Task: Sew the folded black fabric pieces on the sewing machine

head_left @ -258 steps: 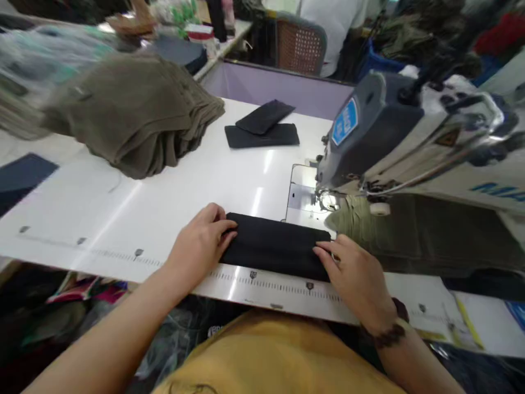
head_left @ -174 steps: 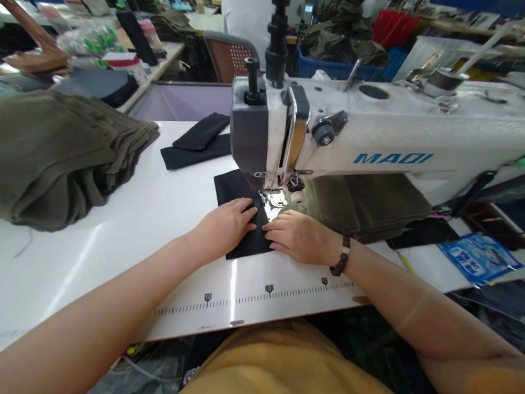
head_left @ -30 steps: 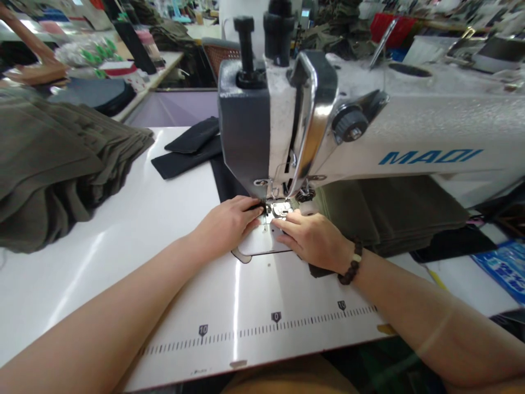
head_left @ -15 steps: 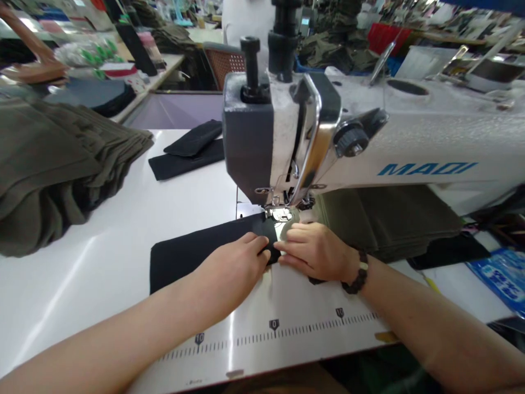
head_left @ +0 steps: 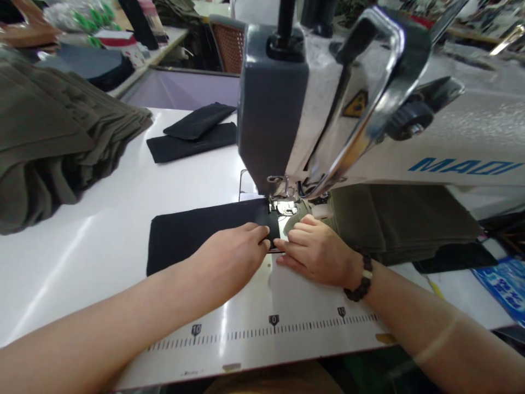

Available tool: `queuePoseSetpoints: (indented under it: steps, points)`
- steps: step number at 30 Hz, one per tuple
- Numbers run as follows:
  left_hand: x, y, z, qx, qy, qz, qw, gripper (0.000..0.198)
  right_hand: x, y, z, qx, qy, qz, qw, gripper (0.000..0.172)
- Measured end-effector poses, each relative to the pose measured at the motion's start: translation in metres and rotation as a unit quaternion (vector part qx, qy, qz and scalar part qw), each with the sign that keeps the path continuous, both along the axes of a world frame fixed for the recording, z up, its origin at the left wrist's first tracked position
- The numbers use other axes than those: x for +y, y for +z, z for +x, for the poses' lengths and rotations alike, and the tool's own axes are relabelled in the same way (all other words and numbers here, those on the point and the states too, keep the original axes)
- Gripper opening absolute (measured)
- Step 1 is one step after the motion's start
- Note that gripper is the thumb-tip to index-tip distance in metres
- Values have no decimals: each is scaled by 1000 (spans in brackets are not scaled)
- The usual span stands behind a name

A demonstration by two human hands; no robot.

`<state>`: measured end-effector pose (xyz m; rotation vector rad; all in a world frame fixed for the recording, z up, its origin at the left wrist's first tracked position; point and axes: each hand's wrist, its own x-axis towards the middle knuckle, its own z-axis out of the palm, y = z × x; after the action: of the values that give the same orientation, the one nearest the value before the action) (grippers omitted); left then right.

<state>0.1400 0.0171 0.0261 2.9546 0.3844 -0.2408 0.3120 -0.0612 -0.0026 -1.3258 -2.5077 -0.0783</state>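
A folded black fabric piece lies flat on the white machine table, its far right corner at the presser foot of a sewing machine. My left hand rests over the piece, its curled fingers pressing near the right end. At that same right edge is my right hand, with its index fingertip touching the fabric and the other fingers bent in. Both hands are just in front of the foot. The undersides of my fingers are hidden.
Two black fabric pieces lie behind, left of the machine head. A pile of olive fabric covers the table's left side. More olive pieces are stacked under the machine arm. A printed ruler scale runs along the front edge.
The view has shifted, so the machine head looks larger and closer. The black piece lies slightly straighter across the table. Both hands keep nearly the same place at its right end.
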Motion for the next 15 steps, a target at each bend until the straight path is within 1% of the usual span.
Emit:
queuePoseSetpoints:
  steps: [6, 12, 15]
  points:
    - [10, -12, -3, -11, -7, 46, 999, 30, 3, 1, -4, -11, -69, -29, 997, 32]
    - [20, -12, -1, -30, 27, 44, 998, 33, 7, 1, -7, -28, -135, -55, 989, 28]
    - [25, -16, -1, -49, 21, 65, 996, 32, 8, 1, -9, -39, -153, -61, 986, 30]
